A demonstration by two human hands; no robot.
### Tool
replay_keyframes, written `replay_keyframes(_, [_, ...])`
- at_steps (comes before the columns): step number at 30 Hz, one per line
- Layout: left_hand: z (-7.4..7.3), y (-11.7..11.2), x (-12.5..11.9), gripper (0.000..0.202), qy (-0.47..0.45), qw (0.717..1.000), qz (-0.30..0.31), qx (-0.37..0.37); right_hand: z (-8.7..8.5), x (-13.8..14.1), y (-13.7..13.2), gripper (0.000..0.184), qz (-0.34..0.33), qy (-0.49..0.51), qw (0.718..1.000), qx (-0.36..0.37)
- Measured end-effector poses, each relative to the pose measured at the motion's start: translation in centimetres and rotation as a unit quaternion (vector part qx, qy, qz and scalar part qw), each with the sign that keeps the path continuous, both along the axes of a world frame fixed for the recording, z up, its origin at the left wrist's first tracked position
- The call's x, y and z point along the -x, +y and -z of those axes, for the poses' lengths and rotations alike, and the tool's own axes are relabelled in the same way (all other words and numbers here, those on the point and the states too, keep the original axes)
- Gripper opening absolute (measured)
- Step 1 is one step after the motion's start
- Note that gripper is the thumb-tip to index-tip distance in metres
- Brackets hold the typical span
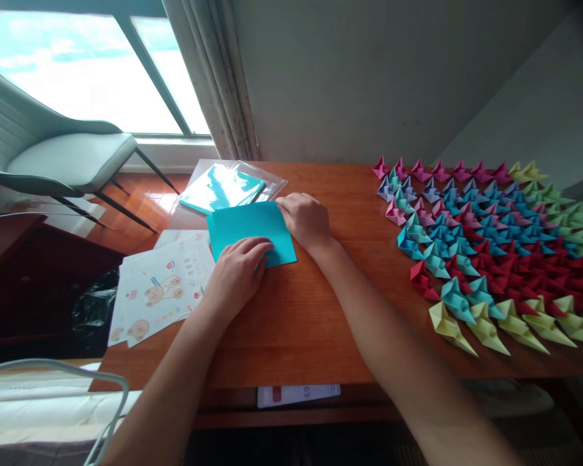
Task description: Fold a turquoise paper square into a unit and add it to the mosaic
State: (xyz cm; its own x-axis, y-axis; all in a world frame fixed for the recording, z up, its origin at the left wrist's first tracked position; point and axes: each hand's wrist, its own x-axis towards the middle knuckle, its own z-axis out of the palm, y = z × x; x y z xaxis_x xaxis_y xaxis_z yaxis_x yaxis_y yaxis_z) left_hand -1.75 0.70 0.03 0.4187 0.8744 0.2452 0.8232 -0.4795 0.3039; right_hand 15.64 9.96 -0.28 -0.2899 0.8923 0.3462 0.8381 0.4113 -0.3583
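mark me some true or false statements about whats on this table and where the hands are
1. Both the left hand and the right hand touch the blue sheet. True.
2. The folded paper pieces lie on the left side of the table. False: they cover its right side.
3. The bear-printed sheets lie left of the left hand. True.
4. The pack of blue paper lies among the folded paper pieces. False: it lies apart from them, just behind the blue sheet.
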Motion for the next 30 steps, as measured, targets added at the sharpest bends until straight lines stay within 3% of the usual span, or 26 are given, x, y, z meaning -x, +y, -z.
replay_keyframes(4, [0.2, 0.1, 0.1, 0.028, -0.008, 1.000, 0.000, -0.012, -0.8, 0.6, -1.0, 0.034, 0.028, -0.091, 0.995, -0.036])
replay_keyframes(9, [0.3, 0.2, 0.0, 0.028, -0.005, 0.999, 0.008, -0.036, -0.8, 1.1, -1.5, 0.035, 0.051, -0.079, 0.992, -0.079])
replay_keyframes(12, [0.0, -0.1, -0.1, 0.025, -0.036, 0.996, 0.009, -0.087, -0.8, 1.5, -1.6, 0.033, 0.050, -0.011, 0.996, -0.069])
replay_keyframes(16, [-1.1, -0.9, -0.3, 0.023, -0.162, 0.967, 0.009, -0.198, -2.1, 1.4, -1.7, 0.027, 0.143, 0.134, 0.980, -0.035])
replay_keyframes(20, [-1.9, -1.6, -0.2, 0.027, -0.231, 0.937, -0.018, -0.263, -4.3, -1.9, -2.7, 0.013, 0.163, 0.257, 0.950, -0.065])
replay_keyframes(24, [-1.9, -1.6, -0.2, 0.026, -0.212, 0.950, -0.035, -0.228, -4.4, -7.2, -5.6, 0.012, 0.182, 0.301, 0.935, -0.051])
replay_keyframes(27, [-1.5, -1.5, -0.7, 0.025, -0.135, 0.979, -0.010, -0.154, -2.8, -9.9, -8.1, 0.017, 0.209, 0.264, 0.942, -0.002])
replay_keyframes(30, [-1.0, -1.7, -1.3, 0.029, -0.043, 0.995, 0.035, -0.083, -1.3, -10.8, -10.4, 0.023, 0.219, 0.209, 0.952, 0.044])
